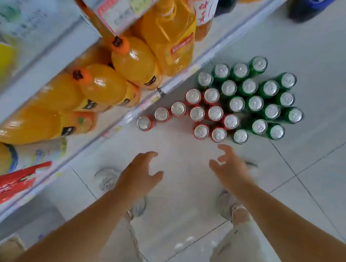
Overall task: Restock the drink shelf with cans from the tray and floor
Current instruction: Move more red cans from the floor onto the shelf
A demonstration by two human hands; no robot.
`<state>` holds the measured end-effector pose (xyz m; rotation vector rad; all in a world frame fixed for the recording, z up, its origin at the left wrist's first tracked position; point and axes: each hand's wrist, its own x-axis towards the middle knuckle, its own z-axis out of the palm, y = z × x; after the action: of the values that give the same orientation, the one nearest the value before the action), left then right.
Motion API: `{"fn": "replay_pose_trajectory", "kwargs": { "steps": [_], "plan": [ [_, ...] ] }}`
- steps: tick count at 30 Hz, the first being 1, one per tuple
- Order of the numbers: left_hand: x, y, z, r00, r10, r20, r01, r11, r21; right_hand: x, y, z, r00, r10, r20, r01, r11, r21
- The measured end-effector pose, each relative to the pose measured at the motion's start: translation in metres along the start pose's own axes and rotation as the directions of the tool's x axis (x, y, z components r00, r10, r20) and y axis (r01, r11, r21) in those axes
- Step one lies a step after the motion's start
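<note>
Your two forearms stretch out over the floor (pixel 320 151), and both hands hold nothing. Your left hand (pixel 139 174) has its fingers loosely spread and slightly curled. Your right hand (pixel 230 167) is the same, fingertips aimed at the cans.

The main hazard is how tightly the cans are packed. The red cans (pixel 203 115) and green cans (pixel 256 98) stand upright, rim against rim. Fingers pushed in around one can would likely nudge its neighbours, and a toppled can could roll under the shelf (pixel 89 148) or towards your shoes. Taking an edge can first looks safer than digging into the middle.

Another risk is a poor grip on a smooth can, since a drop would dent it. From this height you cannot tell how far above the can tops your hands are.

In the view, the two nearest red cans sit just beyond your right fingertips. Your left hand is further off, nearest the single row of red cans at the shelf foot. No tray shows.
</note>
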<state>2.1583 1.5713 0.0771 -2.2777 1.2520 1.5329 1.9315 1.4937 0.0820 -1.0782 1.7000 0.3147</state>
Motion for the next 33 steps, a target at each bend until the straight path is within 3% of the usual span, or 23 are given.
{"fn": "replay_pose_trajectory", "kwargs": {
  "steps": [4,8,15,20,24,30,33],
  "plan": [
    [0.092,-0.028,0.016,0.987,0.108,-0.119,-0.090,0.985,0.146,0.086,0.017,0.051,1.000,-0.005,0.019,0.006,0.999,-0.039],
    [0.169,-0.040,0.028,0.936,0.276,-0.218,-0.209,0.935,0.287,0.148,0.020,0.082,0.999,0.007,-0.045,-0.004,0.997,0.071],
    [0.242,-0.036,0.038,0.916,0.302,-0.263,-0.173,0.891,0.419,0.195,0.027,0.109,0.995,0.049,-0.086,-0.042,0.996,0.083],
    [0.264,-0.040,0.028,0.921,0.316,-0.227,-0.223,0.907,0.357,0.201,0.030,0.121,0.969,0.070,-0.237,-0.054,0.996,0.074],
    [0.244,-0.042,0.026,0.902,0.299,-0.311,-0.234,0.945,0.228,0.190,0.027,0.116,0.945,0.045,-0.323,-0.051,0.999,-0.011],
    [0.148,-0.017,-0.002,0.898,0.310,-0.313,-0.325,0.946,0.006,0.102,0.000,0.073,0.961,-0.021,-0.276,-0.012,0.993,-0.118],
    [0.071,0.015,-0.037,0.874,0.336,-0.352,-0.381,0.922,-0.064,0.030,-0.033,0.032,0.957,-0.126,-0.262,0.124,0.992,-0.023]
  ]
}}
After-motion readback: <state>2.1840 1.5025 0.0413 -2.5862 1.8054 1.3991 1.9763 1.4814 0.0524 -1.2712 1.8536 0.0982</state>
